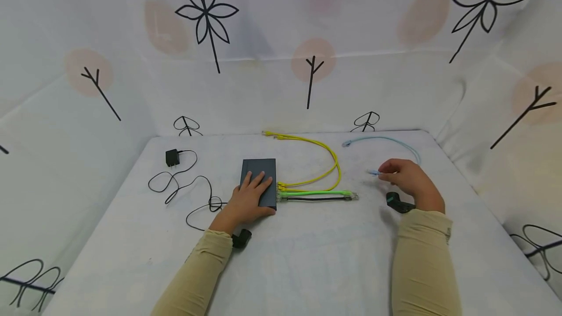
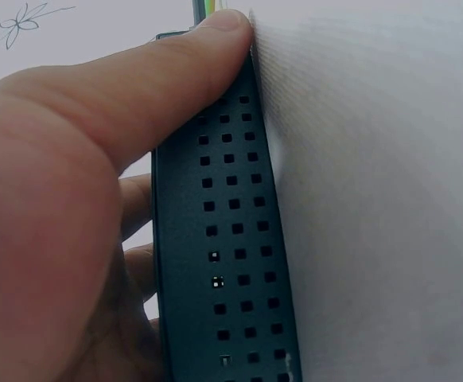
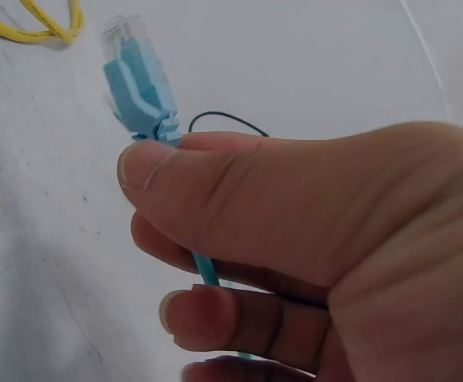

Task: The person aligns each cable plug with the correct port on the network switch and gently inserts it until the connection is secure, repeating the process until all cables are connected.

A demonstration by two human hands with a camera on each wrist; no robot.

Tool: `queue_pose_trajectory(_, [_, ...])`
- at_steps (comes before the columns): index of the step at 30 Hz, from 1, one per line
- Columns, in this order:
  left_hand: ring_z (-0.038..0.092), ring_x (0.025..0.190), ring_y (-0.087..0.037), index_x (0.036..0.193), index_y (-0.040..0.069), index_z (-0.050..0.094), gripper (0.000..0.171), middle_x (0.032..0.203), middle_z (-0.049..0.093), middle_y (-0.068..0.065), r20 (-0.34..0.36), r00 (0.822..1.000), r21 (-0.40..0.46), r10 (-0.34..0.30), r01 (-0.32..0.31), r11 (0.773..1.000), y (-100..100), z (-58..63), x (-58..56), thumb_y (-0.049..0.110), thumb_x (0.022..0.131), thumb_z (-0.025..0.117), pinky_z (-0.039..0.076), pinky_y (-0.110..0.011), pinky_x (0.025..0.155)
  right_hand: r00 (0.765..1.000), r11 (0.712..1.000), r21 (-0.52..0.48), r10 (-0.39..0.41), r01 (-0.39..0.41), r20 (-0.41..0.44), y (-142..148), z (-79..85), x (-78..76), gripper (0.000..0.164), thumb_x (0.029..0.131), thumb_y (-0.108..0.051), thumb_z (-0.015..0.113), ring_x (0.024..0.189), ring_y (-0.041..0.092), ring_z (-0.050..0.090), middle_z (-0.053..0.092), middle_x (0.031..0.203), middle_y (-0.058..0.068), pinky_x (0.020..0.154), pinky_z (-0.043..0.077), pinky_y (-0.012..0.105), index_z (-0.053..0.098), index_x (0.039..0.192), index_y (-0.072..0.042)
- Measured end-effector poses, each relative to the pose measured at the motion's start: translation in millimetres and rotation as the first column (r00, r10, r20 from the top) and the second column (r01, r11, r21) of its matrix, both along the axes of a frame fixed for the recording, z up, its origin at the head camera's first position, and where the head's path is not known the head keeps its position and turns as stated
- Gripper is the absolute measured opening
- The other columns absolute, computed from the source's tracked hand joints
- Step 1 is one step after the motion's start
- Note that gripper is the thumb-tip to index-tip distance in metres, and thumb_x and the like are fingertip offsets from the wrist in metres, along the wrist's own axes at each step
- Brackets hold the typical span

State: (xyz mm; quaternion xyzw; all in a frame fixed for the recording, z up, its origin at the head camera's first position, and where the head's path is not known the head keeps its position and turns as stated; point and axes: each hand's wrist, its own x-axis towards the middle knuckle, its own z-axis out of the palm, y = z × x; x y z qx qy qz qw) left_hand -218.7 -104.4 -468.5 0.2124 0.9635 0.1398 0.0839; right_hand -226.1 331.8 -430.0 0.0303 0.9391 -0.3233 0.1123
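Note:
A dark grey network switch with cables in its right side lies on the table. My left hand rests on it, fingers spread straight over the top. In the left wrist view the thumb lies against the switch's side wall, which has rows of square vent holes. My right hand pinches a light blue network cable just behind one plug, between thumb and fingers. That plug points left, toward the switch, and is apart from it. The cable's other plug lies farther back.
Yellow cables loop from the switch toward the back. Short green and black cables run right from it, their far plugs loose. A black power adapter lies left, its thin cord tangled beside the left hand.

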Motion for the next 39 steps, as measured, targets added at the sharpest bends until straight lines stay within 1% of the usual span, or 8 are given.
queue_pose_trajectory(3, [0.003,0.151,-0.038,0.155,0.027,0.026,0.088,0.164,0.016,-0.001,-0.001,1.000,0.003,0.000,0.000,1.000,0,0.3,0.4,0.058,0.083,0.067,0.025,-0.066,0.108,1.000,1.000,0.019,-0.012,0.012,-0.025,-4,0.3,-1.6,0.034,0.091,-0.038,0.065,0.101,0.029,0.058,0.060,0.122,0.015,0.082,0.045,0.041,0.062,0.113,-0.012])
queue_pose_trajectory(9, [0.003,0.151,-0.038,0.155,0.027,0.026,0.088,0.164,0.016,-0.001,-0.002,1.000,0.002,0.000,0.000,1.000,0,0.5,0.3,0.058,0.084,0.067,0.025,-0.066,0.108,0.996,0.998,0.060,-0.029,0.035,-0.084,-14,-0.3,-5.3,0.028,0.088,-0.037,0.069,0.095,0.029,0.057,0.063,0.109,0.012,0.076,0.045,0.039,0.065,0.102,-0.012])
queue_pose_trajectory(16, [0.003,0.151,-0.038,0.155,0.028,0.026,0.089,0.164,0.015,-0.001,0.001,1.000,-0.003,-0.001,0.001,1.000,0,0.6,-0.3,0.059,0.083,0.067,0.025,-0.066,0.109,0.989,0.993,0.111,-0.014,0.030,-0.144,-20,-2.2,-8.0,0.025,0.089,-0.036,0.069,0.094,0.029,0.057,0.065,0.108,0.012,0.075,0.046,0.040,0.069,0.100,-0.013])
queue_pose_trajectory(21, [0.003,0.151,-0.038,0.155,0.028,0.026,0.089,0.164,0.015,-0.001,0.000,1.000,-0.001,0.000,0.000,1.000,0,0.1,-0.2,0.058,0.083,0.068,0.025,-0.066,0.108,0.977,0.989,0.143,-0.001,0.032,-0.212,-25,-3.3,-9.8,0.024,0.088,-0.037,0.069,0.088,0.027,0.056,0.067,0.103,0.010,0.069,0.044,0.036,0.073,0.098,-0.015])
queue_pose_trajectory(24, [0.002,0.151,-0.038,0.155,0.028,0.026,0.089,0.164,0.015,-0.001,0.001,1.000,-0.002,0.000,0.000,1.000,0,-0.5,-0.1,0.059,0.083,0.068,0.026,-0.066,0.108,0.971,0.989,0.141,-0.008,0.042,-0.238,-29,-3.3,-10.4,0.022,0.088,-0.038,0.070,0.086,0.026,0.054,0.067,0.098,0.008,0.067,0.042,0.034,0.073,0.095,-0.017])
queue_pose_trajectory(27, [0.002,0.151,-0.038,0.155,0.028,0.025,0.089,0.164,0.015,0.000,0.000,1.000,-0.003,0.001,-0.001,1.000,0,-0.8,-0.3,0.059,0.083,0.067,0.026,-0.067,0.108,0.968,0.989,0.137,-0.013,0.048,-0.249,-32,-3.1,-11.7,0.022,0.089,-0.037,0.069,0.087,0.025,0.053,0.065,0.098,0.007,0.068,0.041,0.033,0.071,0.098,-0.017])
queue_pose_trajectory(33, [0.003,0.151,-0.037,0.155,0.028,0.026,0.089,0.164,0.015,-0.001,0.002,1.000,0.000,0.002,-0.002,1.000,0,0.3,-0.2,0.058,0.083,0.068,0.025,-0.067,0.108,0.972,0.993,0.107,-0.028,0.054,-0.232,-41,-3.2,-15.5,0.030,0.089,-0.035,0.070,0.089,0.026,0.051,0.060,0.100,0.010,0.070,0.041,0.035,0.064,0.110,-0.015])
queue_pose_trajectory(39, [0.003,0.151,-0.038,0.155,0.027,0.026,0.089,0.164,0.015,-0.001,0.007,1.000,0.001,0.003,-0.003,1.000,0,1.4,0.4,0.058,0.082,0.068,0.025,-0.067,0.108,0.958,0.994,0.110,0.004,0.029,-0.285,-48,-5.2,-17.8,0.024,0.090,-0.033,0.069,0.085,0.024,0.051,0.059,0.095,0.007,0.067,0.040,0.033,0.065,0.110,-0.018])
